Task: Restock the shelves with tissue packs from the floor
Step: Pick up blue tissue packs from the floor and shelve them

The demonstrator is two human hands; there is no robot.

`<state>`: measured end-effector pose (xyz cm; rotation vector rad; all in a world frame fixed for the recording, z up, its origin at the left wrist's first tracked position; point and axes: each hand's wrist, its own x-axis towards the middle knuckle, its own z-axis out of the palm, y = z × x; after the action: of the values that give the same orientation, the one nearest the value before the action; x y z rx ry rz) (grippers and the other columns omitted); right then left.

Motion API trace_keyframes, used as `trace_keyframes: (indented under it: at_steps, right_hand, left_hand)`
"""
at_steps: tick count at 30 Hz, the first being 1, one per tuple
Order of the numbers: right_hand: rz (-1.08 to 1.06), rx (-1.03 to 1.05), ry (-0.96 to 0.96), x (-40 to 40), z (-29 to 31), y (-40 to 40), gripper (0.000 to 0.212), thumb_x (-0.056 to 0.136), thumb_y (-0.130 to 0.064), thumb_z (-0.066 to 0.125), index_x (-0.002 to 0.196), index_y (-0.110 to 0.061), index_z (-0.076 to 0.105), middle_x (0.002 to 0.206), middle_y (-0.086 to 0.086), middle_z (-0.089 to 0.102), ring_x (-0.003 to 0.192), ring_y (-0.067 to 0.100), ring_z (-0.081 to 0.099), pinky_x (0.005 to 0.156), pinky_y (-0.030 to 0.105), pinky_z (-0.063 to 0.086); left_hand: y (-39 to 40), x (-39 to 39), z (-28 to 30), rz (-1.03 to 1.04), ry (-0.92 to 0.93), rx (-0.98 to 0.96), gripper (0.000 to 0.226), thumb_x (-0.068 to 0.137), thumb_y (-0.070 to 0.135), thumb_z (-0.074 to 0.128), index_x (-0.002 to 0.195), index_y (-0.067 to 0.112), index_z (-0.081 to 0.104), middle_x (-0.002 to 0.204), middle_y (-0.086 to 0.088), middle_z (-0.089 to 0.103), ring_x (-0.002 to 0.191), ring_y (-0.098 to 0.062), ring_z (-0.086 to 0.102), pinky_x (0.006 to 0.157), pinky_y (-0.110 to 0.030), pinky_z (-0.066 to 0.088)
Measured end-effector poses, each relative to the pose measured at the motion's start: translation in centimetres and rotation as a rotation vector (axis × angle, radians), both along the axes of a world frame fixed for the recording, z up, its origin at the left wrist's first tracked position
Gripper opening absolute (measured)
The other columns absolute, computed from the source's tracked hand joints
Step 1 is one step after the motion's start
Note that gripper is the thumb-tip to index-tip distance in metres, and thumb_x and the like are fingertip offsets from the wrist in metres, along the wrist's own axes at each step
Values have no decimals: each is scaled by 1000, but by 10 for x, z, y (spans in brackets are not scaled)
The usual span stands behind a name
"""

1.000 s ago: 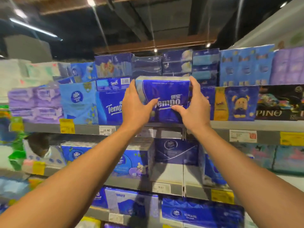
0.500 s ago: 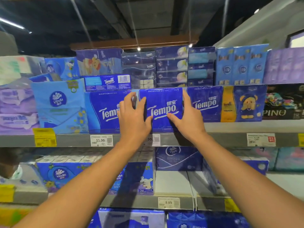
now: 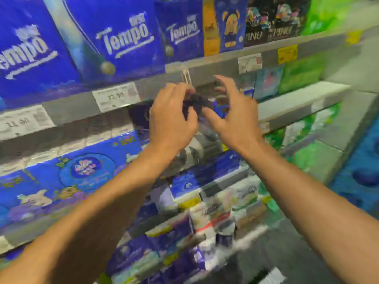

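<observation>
Tempo pack [image 3: 121, 37] in glossy plastic wrap (reflections streak it); shelf edge [image 3: 215, 64] matt grey metal.

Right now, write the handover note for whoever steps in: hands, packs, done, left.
Left hand: empty, fingers loosely curled, in front of the shelf edge.
Right hand: empty, fingers spread, beside the left.
Tempo pack: stands upright on the upper shelf between two other Tempo packs, free of both hands.
Done: that pack is shelved.
Left: fetch the next pack from the floor; the picture is blurred and no floor stock can be made out. The shelf below the hands seems to have room, judging by its bare board.
</observation>
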<state>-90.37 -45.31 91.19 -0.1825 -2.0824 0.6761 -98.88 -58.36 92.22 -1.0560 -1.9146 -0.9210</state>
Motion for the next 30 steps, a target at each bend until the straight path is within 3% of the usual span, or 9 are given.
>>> trace_keyframes:
  at_steps: [2,5,11,18,22,25,27,29,30]
  right_hand:
    - [-107,-84,-92,54,-49,20,63,77,-30,71,136,-23,50,113,1,70,100,21,66,84,35,51]
    - [-204,-142,-291,109,-112,34,62,74,-35,64,133,-23,53,113,6,70,97,28,67,82,41,54]
    - [-625,-434,-537,351,-232,53,61,78,-34,72,134,-24,50,118,6,68,98,29,66,85,41,53]
    - [-1046,-845,-556,659,-309,-1,61,81,-37,69,136,-29,46,110,5,70,97,26,66,84,41,53]
    - [-1260,-1017,-478,822,-323,-49,72,71,-59,56,136,-30,49,108,3,69,93,24,66,81,41,54]
    - [-1433,-1094,-340,919,-331,-87,51,75,-39,63,125,-32,56,101,-2,71,87,20,66,78,39,55]
    - [-1551,-1138,-322,968,-344,-108,50,80,-29,70,128,-27,55,112,2,69,96,25,65,84,39,52]
    - [-1620,-1220,-338,1007,-360,-119,59,81,-27,72,136,-24,50,125,5,63,108,27,62,91,36,48]
    - [-1638,-1257,-349,1022,-367,-120,62,80,-29,72,137,-23,49,127,6,62,111,27,61,93,36,47]
  left_hand:
    - [31,32,-42,-145,-104,-113,36,68,15,58,104,14,62,97,-6,62,91,-28,59,81,-41,48]
    - [57,68,-97,-197,-265,-278,39,70,19,61,109,15,62,101,-8,64,94,-31,60,82,-39,46]
    - [141,258,-213,-564,-460,-677,39,73,20,70,111,18,62,102,-4,67,91,-23,64,84,-35,51]
    - [170,580,-296,-1019,-479,-1063,51,70,33,65,119,18,61,107,-5,67,93,-24,63,86,-40,51]
    - [154,760,-320,-1221,-428,-1207,55,71,44,66,121,21,61,113,-1,68,100,-19,64,89,-35,50]
    - [141,869,-335,-1329,-406,-1314,48,78,26,75,123,15,61,116,-6,67,106,-25,63,90,-35,48]
    - [136,926,-346,-1396,-363,-1365,48,79,18,75,125,14,60,117,-6,67,105,-25,63,88,-28,47]
    - [136,971,-358,-1469,-341,-1432,50,82,11,72,130,13,56,120,0,62,103,-12,61,74,-4,39]
    - [138,989,-365,-1493,-349,-1483,52,85,5,70,133,10,53,123,1,57,103,-7,58,68,1,37]
